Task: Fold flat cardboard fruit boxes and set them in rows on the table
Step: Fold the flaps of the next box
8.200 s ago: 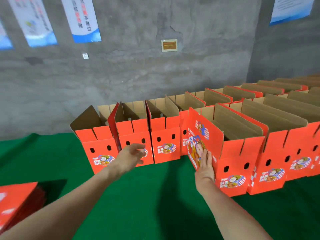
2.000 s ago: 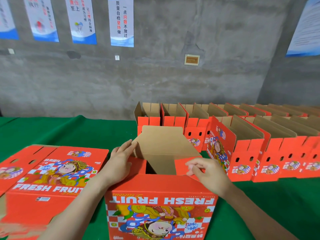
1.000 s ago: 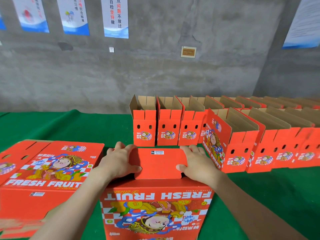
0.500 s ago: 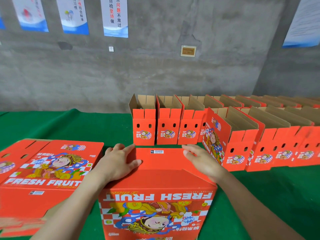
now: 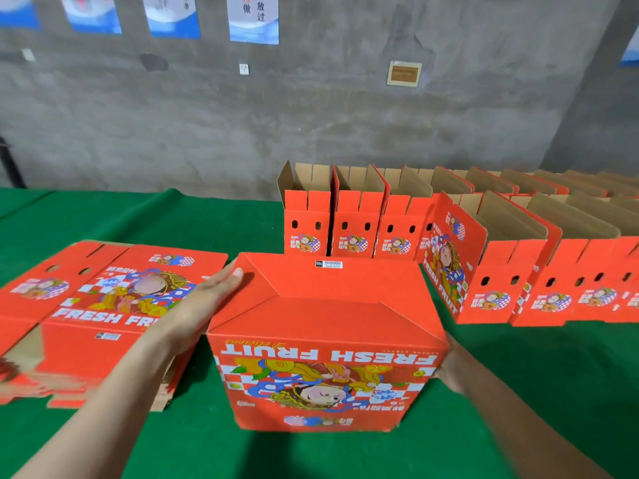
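An orange fruit box (image 5: 321, 340) stands upside down in front of me, its bottom flaps folded shut on top and its "FRESH FRUIT" print inverted. My left hand (image 5: 204, 305) lies flat against the box's left side, fingertips at the top edge. My right hand (image 5: 449, 364) presses the box's right side and is mostly hidden behind it. A stack of flat boxes (image 5: 100, 305) lies to the left. Two rows of folded, open-topped boxes (image 5: 484, 257) stand behind and to the right.
The green table cloth (image 5: 173, 216) is bare at the far left, next to the back row's left end (image 5: 304, 219). A grey concrete wall with posters (image 5: 252, 19) rises behind the table.
Both hands came off the box's folded top flaps and moved to its left and right sides. The bottom flaps now lie closed. The view has shifted closer and slightly down.
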